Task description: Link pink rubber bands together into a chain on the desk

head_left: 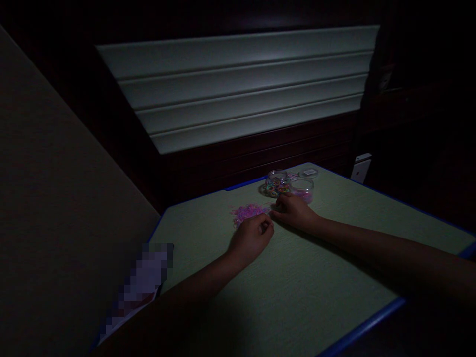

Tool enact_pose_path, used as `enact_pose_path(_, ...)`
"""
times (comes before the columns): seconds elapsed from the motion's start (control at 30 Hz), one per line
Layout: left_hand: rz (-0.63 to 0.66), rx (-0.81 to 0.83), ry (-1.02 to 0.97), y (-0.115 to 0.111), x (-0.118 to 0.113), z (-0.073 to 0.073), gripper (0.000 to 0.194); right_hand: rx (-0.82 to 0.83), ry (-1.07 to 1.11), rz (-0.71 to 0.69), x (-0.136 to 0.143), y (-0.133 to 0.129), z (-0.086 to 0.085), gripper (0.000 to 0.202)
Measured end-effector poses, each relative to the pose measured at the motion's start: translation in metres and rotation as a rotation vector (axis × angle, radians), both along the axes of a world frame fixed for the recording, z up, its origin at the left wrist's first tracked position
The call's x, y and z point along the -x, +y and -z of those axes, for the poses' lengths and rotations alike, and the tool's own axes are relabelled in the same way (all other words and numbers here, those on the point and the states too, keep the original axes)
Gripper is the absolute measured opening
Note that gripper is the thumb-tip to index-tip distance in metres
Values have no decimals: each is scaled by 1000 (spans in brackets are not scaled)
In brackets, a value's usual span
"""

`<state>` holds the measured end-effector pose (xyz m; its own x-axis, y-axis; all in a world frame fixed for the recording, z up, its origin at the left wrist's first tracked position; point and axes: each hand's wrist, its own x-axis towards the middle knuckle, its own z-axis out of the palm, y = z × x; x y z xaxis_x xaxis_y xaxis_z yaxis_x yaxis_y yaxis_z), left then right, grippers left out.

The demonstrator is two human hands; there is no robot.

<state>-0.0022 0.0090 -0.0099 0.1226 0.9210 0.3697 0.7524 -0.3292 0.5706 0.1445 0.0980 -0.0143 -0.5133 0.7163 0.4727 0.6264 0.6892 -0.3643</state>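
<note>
Dim light. Left hand (pixel 252 237) loosely curled at near edge of pink loom-band pile (pixel 247 213); right hand (pixel 294 210) curled just right of pile, grip unclear. Two clear jars (pixel 277 183) just beyond right hand. Judged step: picking bands; next needs fine fingertip pinch.

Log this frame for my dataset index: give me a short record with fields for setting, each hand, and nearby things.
setting: dim room, green table with blue edge
left hand: curled, at the near edge of the pink pile
right hand: resting on the table beside the pile, whether it touches is unclear
nearby: jar of coloured loops, open jar, lid
</note>
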Motion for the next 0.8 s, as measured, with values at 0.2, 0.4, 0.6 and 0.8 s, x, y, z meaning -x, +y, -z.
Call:
enact_pose_path(0.2,-1,18,0,0,-1,1,16,-19,-24,-20,0,1,2,28)
enact_pose_path(0.4,-14,10,1,0,1,3,15,6,-8,-60,0,3,1,24)
enact_pose_path(0.6,-10,21,-10,0,1,3,16,-10,-48,-89,-2,9,1,22)
enact_pose_path(0.8,-14,22,3,-2,-1,1,17,-10,-32,-112,-5,12,1,17)
